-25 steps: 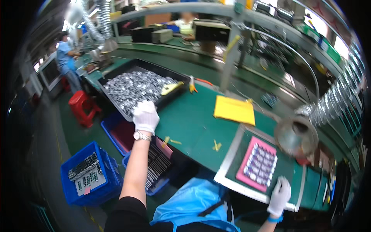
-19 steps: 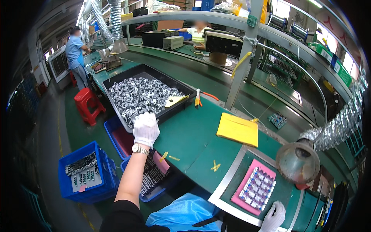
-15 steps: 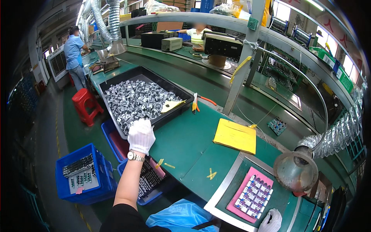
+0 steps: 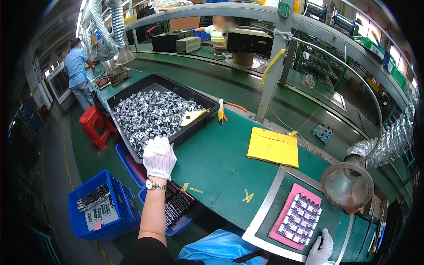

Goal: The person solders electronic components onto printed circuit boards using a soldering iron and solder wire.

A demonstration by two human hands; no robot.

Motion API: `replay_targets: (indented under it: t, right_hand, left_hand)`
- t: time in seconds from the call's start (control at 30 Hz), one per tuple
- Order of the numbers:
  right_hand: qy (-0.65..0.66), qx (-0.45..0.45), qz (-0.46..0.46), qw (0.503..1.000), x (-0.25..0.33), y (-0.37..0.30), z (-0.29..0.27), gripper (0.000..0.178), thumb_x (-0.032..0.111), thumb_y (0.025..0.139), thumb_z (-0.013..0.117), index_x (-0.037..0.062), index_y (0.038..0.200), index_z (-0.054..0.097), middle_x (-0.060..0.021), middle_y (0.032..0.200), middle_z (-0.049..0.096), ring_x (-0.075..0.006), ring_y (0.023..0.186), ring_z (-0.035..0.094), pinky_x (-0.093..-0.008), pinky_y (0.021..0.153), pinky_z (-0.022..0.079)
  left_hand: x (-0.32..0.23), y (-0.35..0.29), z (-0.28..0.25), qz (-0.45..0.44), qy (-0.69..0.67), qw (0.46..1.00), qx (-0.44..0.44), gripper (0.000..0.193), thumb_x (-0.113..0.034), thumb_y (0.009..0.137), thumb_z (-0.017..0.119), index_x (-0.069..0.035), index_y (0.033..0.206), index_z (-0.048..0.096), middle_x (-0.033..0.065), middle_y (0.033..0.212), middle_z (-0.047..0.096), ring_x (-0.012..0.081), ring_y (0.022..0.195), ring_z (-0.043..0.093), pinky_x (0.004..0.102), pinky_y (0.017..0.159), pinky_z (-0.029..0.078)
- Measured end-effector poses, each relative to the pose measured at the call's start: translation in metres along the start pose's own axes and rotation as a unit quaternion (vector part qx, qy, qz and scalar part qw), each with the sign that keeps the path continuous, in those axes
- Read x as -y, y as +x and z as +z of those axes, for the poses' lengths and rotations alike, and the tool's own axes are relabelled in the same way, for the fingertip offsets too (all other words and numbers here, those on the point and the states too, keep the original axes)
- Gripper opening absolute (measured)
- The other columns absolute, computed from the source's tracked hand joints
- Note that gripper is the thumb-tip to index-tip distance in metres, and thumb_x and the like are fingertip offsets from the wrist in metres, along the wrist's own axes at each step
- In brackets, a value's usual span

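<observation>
My left hand (image 4: 159,158), in a white striped glove, reaches over the near corner of a black tray (image 4: 185,132) heaped with small grey and black metal-and-plastic parts (image 4: 152,110). Its fingers curl down together at the edge of the heap; the tips are hidden, so what they hold does not show. A watch (image 4: 155,184) circles that wrist. My right hand (image 4: 321,248), gloved too, rests with fingers apart beside a pink board (image 4: 284,237). Rows of white-and-purple components (image 4: 301,216) stand on this board, which lies on a dark panel with a metal border.
A yellow pad (image 4: 273,147) and orange-handled cutters (image 4: 221,111) lie on the green bench. A metal funnel duct (image 4: 346,185) stands at the right. Blue crates (image 4: 104,207) and a red stool (image 4: 96,127) are at the left. Two people work farther off.
The view has shifted slightly, so the bench items sit a little differently in the picture. My left hand stays at the tray corner, and my right hand stays beside the pink board.
</observation>
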State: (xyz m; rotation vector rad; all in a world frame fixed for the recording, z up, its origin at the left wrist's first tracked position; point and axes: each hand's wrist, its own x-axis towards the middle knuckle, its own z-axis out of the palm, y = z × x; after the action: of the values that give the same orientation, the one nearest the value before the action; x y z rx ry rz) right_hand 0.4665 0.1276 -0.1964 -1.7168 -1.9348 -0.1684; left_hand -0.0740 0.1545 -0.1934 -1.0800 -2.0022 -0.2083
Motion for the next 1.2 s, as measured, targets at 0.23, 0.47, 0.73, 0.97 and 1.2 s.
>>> replay_targets:
  t: [0.23,0.47,0.73,0.97,1.2]
  right_hand:
    - [0.055,0.001,0.063,0.997,-0.008,-0.003,-0.003,0.023,0.012,0.094,0.061,0.0003,0.111,0.07,-0.0152,0.11,0.07,-0.0288,0.102,0.066,-0.0365,0.091,0.05]
    - [0.207,0.036,0.174,0.962,-0.01,-0.004,-0.008,0.036,0.008,0.097,0.058,-0.0056,0.13,0.057,-0.0175,0.129,0.062,-0.0244,0.116,0.059,-0.0334,0.102,0.044]
    - [0.295,0.022,0.227,0.928,-0.006,-0.002,-0.009,0.041,0.008,0.097,0.057,-0.0059,0.135,0.052,-0.0174,0.132,0.059,-0.0229,0.118,0.058,-0.0326,0.103,0.043]
    - [0.297,0.057,0.245,0.921,-0.013,-0.001,-0.011,0.038,0.011,0.098,0.057,-0.0047,0.132,0.055,-0.0156,0.127,0.062,-0.0212,0.112,0.06,-0.0322,0.101,0.045]
    - [0.425,0.02,0.358,0.831,-0.019,0.012,-0.023,0.046,0.024,0.102,0.049,-0.001,0.14,0.047,-0.0171,0.118,0.066,-0.0234,0.1,0.066,-0.0319,0.088,0.05]
  left_hand:
    - [-0.001,-0.001,-0.004,-0.016,-0.015,1.0,0.01,0.025,-0.026,0.077,0.072,-0.009,0.083,0.055,0.0088,0.08,0.051,0.0267,0.077,0.055,0.0386,0.065,0.046]
    - [-0.011,0.008,-0.032,-0.031,-0.19,0.979,-0.068,0.044,-0.023,0.079,0.074,-0.003,0.117,0.062,0.0131,0.101,0.063,0.0304,0.091,0.06,0.0411,0.084,0.047]
    - [-0.115,0.056,-0.086,0.108,-0.567,0.816,-0.043,0.028,-0.008,0.073,0.08,-0.005,0.096,0.063,0.0096,0.084,0.062,0.0223,0.075,0.061,0.0323,0.067,0.051]
    - [-0.174,0.046,-0.04,0.119,-0.659,0.741,-0.049,0.031,-0.002,0.079,0.076,-0.006,0.067,0.047,0.0073,0.055,0.047,0.0219,0.044,0.047,0.0317,0.045,0.038]
    - [-0.176,0.025,-0.029,0.146,-0.674,0.72,0.077,0.029,-0.004,0.081,0.074,-0.006,0.068,0.048,0.0077,0.054,0.049,0.0226,0.045,0.049,0.0314,0.047,0.041]
